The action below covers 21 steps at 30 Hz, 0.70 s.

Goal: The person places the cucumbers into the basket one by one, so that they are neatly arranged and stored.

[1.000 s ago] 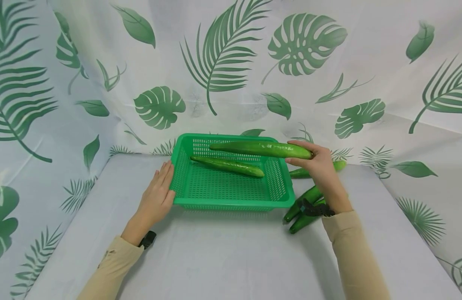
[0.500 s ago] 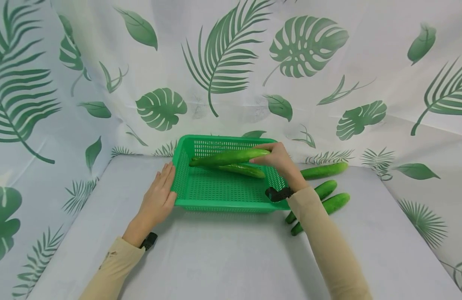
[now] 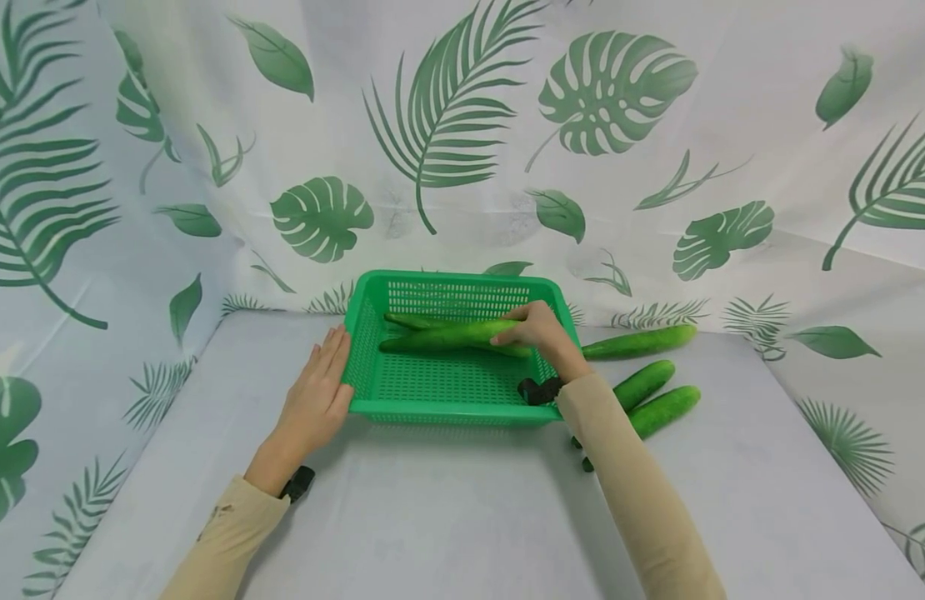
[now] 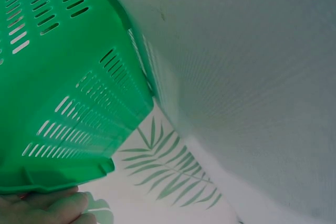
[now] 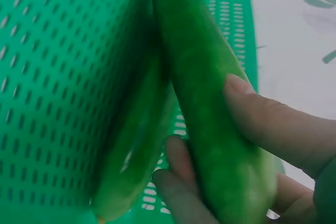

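Note:
My right hand (image 3: 539,335) is inside the green perforated basket (image 3: 455,407), gripping a cucumber (image 3: 443,337) near its paler end. In the right wrist view the thumb lies on one side of this cucumber (image 5: 210,108) and the fingers on the other. A second cucumber (image 5: 131,150) lies on the basket floor, partly covered by the held one and crossing it in the head view. My left hand (image 3: 317,392) rests against the basket's left side with straight fingers. In the left wrist view its fingers (image 4: 63,206) touch the basket rim (image 4: 63,179).
Right of the basket, a cucumber (image 3: 646,341) lies at the back of the white table (image 3: 447,508). Two more, a nearer cucumber (image 3: 668,408) and its neighbour (image 3: 644,383), are partly hidden by the right sleeve. A leaf-patterned cloth (image 3: 462,142) hangs behind.
The right hand has carried its cucumber from above the basket's right side leftward and down into it, over the lying cucumber. The left hand has stayed at the basket's side.

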Available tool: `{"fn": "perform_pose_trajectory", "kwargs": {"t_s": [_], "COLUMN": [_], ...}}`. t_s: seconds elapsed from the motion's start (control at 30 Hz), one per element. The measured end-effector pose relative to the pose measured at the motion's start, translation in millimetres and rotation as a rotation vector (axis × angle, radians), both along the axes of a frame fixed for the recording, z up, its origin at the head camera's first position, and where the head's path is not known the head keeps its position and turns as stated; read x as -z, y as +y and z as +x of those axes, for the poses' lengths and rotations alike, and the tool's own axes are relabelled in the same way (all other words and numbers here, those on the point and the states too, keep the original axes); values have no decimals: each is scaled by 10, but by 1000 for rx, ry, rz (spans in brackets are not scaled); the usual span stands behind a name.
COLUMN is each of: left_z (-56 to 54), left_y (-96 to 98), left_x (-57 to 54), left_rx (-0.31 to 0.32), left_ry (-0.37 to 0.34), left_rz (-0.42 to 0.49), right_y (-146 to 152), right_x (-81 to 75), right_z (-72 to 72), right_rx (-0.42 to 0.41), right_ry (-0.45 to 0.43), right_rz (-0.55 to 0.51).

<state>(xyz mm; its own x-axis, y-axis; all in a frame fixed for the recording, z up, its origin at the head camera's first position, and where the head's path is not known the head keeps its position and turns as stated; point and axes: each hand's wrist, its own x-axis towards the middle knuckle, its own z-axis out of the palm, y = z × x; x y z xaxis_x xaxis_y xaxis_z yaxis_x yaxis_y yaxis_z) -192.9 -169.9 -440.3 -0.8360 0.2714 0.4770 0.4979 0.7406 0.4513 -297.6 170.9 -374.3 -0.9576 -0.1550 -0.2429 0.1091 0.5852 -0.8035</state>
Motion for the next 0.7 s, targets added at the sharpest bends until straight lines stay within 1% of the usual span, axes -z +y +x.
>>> {"fn": "perform_pose_trajectory", "kwargs": {"t_s": [0.07, 0.13, 0.3, 0.5, 0.6, 0.7], "left_z": [4, 3, 15, 9, 10, 7], "left_y": [-3, -8, -14, -15, -7, -4], "left_x": [-5, -9, -30, -23, -19, -20], "left_rx": [2, 3, 0, -1, 1, 4], "left_ry": [-2, -5, -5, -1, 0, -3], "left_rz": [1, 1, -2, -9, -8, -7], "right_y": [-4, -5, -2, 9, 17, 32], "right_x": [7, 25, 78, 127, 132, 112], "right_z": [-11, -30, -106, -189, -192, -169], "right_rx": [-15, -29, -35, -5, 15, 40], "right_ry": [1, -13, -51, -23, -18, 14], "right_rz": [69, 106, 119, 148, 150, 134]}}
